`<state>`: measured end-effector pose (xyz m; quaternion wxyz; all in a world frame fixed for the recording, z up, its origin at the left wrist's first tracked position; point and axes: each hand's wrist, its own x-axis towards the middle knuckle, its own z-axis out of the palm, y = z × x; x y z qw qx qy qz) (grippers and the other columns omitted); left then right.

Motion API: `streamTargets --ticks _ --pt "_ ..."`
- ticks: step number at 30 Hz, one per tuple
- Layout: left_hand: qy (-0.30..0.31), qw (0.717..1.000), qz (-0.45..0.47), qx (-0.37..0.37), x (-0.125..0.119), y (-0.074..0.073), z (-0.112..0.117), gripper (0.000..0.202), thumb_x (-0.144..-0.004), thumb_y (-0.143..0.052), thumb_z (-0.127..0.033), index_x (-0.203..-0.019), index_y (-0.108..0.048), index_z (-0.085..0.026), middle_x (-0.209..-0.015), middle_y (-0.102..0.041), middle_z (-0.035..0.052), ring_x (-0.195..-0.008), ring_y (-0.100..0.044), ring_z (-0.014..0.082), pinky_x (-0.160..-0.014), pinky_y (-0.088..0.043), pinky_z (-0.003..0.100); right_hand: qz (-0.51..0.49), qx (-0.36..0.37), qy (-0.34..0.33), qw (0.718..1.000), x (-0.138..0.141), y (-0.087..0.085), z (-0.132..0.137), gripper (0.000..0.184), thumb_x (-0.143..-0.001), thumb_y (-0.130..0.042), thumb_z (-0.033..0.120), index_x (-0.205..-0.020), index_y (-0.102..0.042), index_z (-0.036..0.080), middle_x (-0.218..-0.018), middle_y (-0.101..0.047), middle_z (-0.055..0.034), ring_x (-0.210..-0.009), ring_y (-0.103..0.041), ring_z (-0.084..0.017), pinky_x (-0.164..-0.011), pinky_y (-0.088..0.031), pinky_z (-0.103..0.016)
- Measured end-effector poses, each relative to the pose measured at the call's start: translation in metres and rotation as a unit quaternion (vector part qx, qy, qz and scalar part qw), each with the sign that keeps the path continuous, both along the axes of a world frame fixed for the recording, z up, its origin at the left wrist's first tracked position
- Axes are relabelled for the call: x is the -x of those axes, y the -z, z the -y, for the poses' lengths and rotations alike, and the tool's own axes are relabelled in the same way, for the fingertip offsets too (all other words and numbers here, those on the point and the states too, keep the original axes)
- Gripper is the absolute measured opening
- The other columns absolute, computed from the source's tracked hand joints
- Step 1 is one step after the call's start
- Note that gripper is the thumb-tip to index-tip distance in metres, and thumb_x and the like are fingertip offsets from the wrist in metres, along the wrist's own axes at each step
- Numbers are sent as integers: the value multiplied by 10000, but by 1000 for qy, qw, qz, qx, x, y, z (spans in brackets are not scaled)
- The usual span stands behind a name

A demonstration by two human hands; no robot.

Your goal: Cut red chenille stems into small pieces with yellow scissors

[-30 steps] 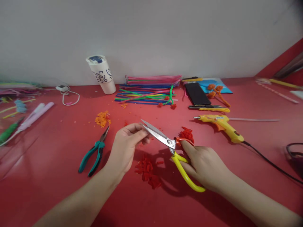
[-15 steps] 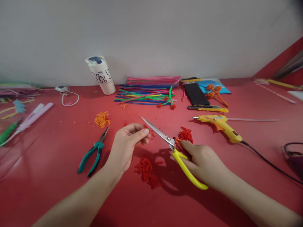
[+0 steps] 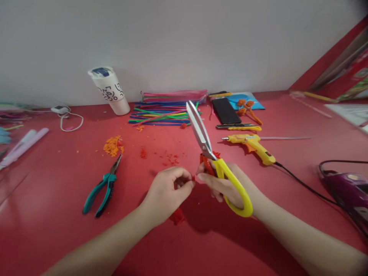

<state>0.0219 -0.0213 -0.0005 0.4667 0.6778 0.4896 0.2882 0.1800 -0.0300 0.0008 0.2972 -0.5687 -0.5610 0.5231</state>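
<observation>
My left hand is closed in a pinch, with a small red piece between thumb and fingertip. Close beside it, my right hand grips a pair of scissors by the yellow handles. The scissor blades point up and away, slightly parted. Red material shows around the scissor pivot, by the right fingers. Below my left hand lies a heap of red pieces, partly covered by it. Red crumbs are scattered beyond the hands.
Teal-handled pliers and orange clippings lie to the left. Farther back are a white tumbler, several coloured pipe cleaners and a black phone. A corded yellow glue gun and a purple object occupy the right.
The scissors have tipped from pointing left to pointing upward. My left hand has moved right and down, bringing both hands together. The view has swung to the right.
</observation>
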Motion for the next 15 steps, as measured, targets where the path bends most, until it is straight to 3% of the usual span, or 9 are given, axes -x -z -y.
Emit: streamTargets --ticks 6,10,12,15 --pt "39 995 -62 -62 -2 3 5 75 -672 -483 -124 -650 -529 -179 -608 -539 -19 -580 -503 114 -565 -381 219 32 -35 1 999 3 0 5 83 -699 -490 252 -654 -461 189 -421 -375 96 -330 -372 -47 -335 -292 -165" --pt "37 988 -100 -108 8 2 -4 89 -703 -467 -138 -648 -524 -179 -611 -529 -21 -570 -486 106 -551 -361 213 93 -62 70 991 -8 -2 -3 114 -701 -478 281 -634 -459 190 -407 -376 83 -332 -362 -59 -352 -296 -186" --pt "13 982 -126 -139 16 3 -13 107 -748 -456 -196 -667 -525 -179 -627 -528 -19 -587 -482 107 -560 -351 217 166 -108 117 973 -19 -1 -11 151 -712 -464 313 -623 -460 191 -404 -382 70 -346 -366 -69 -372 -300 -200" --pt "7 964 -188 -188 27 6 -26 218 -795 -412 -270 -624 -507 -174 -638 -496 -9 -620 -470 121 -594 -344 241 278 -156 104 942 -33 1 -22 166 -708 -454 318 -593 -434 201 -426 -394 48 -390 -373 -89 -383 -253 -218"
